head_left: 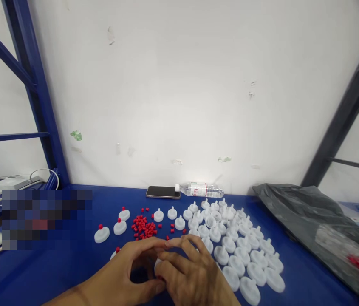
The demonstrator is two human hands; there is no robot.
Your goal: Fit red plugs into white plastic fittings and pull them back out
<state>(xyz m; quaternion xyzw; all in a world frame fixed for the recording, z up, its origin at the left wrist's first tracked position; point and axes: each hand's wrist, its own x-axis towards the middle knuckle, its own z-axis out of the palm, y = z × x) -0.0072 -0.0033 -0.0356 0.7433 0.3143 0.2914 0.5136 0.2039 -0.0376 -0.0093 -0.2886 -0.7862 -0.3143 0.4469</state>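
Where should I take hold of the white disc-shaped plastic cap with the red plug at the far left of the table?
Probably pinch the white disc-shaped plastic cap with the red plug by its round rim, coming from above. It lies flat on the blue table, apart from its neighbours, so fingers fit on both sides. The red plug on top looks too small to hold firmly.
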